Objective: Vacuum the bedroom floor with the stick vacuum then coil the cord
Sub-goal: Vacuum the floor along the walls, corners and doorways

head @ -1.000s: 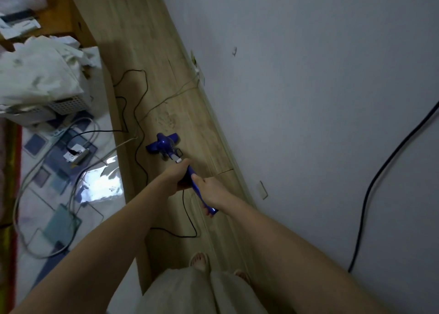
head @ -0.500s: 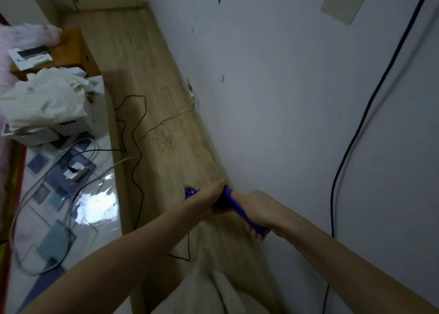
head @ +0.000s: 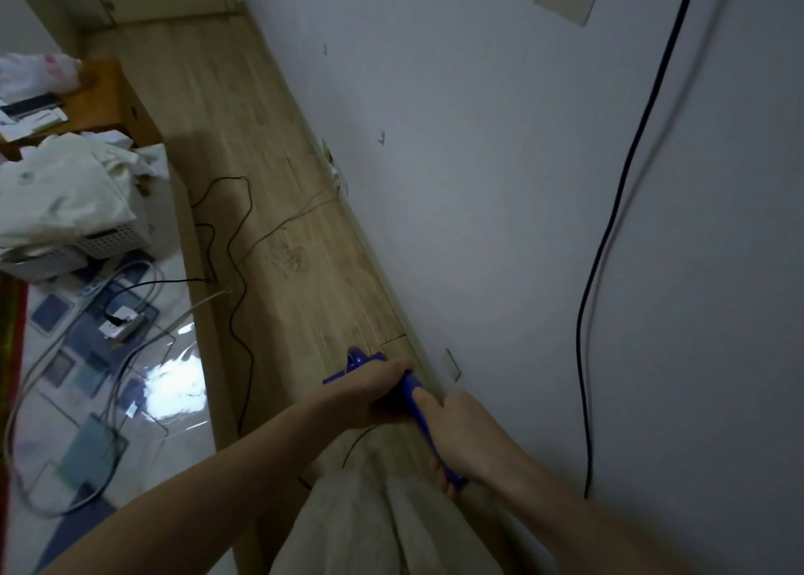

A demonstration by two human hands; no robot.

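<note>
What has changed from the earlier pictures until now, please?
The blue vacuum came back toward the person along the wood floor; its head, clear before, now shows only partly beyond the left hand. Left hand and right hand keep gripping it. The black cord lies as before.

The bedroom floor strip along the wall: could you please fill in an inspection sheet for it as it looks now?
Surface: wood-look floor, narrow strip between wall and platform edge.
Job's things: blue stick vacuum, head mostly hidden behind the hands.
Clutter: white basket heaped with cloth; papers on wooden table.
Hands: left hand grips the vacuum low; right hand grips its handle.
Cables: black cord snaking over the floor; black cable down the wall.
Surroundings: grey wall, scuffed.
</note>
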